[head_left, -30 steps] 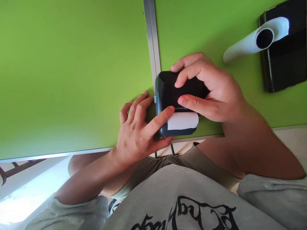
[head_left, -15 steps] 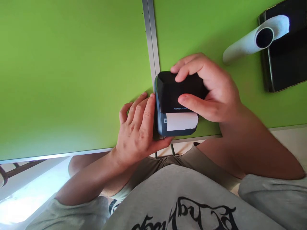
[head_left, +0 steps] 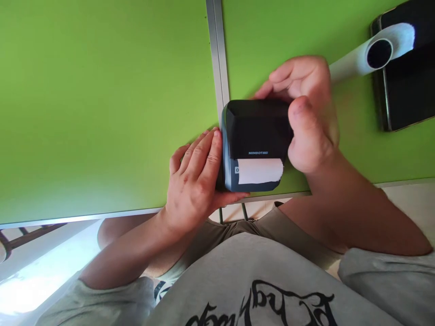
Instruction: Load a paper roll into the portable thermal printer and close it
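Observation:
A black and dark-blue label printer [head_left: 258, 129], marked NIIMBOT, rests near the table's front edge, across the metal seam. A strip of white label paper [head_left: 260, 171] comes out of its near side. My left hand [head_left: 195, 181] braces the printer's left side, its thumb along the front edge. Against the right side lies my right hand [head_left: 311, 117], gripping there; its fingers curl round the far right corner and are partly hidden. The right thumb is off the top, bent upward beside the cover.
On the green table [head_left: 108, 99], a metal seam strip [head_left: 217, 50] runs away from me. To the right, a white paper tube [head_left: 356, 61] leans over a black phone-like slab [head_left: 408, 90]. My knees and grey shirt are below the front edge.
My right thumb and fingers have left the printer's top cover and moved to its right side and far corner. The left hand keeps its place.

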### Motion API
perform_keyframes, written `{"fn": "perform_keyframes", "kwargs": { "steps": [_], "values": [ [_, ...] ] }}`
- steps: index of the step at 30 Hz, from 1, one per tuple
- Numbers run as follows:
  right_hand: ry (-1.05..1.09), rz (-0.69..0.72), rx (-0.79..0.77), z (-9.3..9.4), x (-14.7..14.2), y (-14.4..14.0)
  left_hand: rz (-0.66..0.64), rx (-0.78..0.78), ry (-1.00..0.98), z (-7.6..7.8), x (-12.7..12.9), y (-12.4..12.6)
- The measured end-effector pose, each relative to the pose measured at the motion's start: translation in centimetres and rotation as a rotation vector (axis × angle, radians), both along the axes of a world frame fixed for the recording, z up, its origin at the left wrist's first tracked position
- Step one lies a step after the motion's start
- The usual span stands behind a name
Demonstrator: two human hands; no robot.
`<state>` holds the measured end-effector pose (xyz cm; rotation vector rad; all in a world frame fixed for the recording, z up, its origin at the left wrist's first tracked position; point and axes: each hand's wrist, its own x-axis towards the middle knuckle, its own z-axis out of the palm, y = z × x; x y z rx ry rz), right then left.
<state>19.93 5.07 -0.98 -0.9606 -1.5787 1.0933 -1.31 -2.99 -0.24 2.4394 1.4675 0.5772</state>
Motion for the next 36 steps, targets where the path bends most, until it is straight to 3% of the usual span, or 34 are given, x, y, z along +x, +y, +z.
{"fn": "perform_keyframes", "kwargs": {
  "steps": [8, 18, 24, 28, 31, 35, 36],
  "values": [
    [-0.035, -0.144, 0.143, -0.3, -1.0, -0.4, -0.001, 0.049, -0.064, 0.1, 0.1, 0.5],
    [-0.067, -0.069, 0.092, 0.3, -0.2, -0.4, 0.033, 0.017, -0.050, 0.1, 0.3, 0.3],
    [-0.304, 0.140, 0.060, 1.7, 1.4, 0.6, 0.067, -0.051, -0.044, 0.2, 0.4, 0.2],
    [-0.472, 0.312, 0.178, 2.6, 2.5, 1.5, 0.073, -0.012, -0.037, -0.1, 0.4, 0.0],
    [-0.599, 0.359, 0.280, 3.6, 3.0, 1.8, 0.067, -0.015, -0.023, -0.2, 0.3, 0.0],
    [-0.719, 0.228, 0.396, 5.3, 3.2, 1.9, 0.062, -0.007, -0.029, -0.3, 0.3, 0.0],
    [-0.666, 0.139, 0.321, 5.5, 3.2, 1.9, 0.062, -0.012, -0.032, -0.3, 0.3, 0.0]
  ]
}}
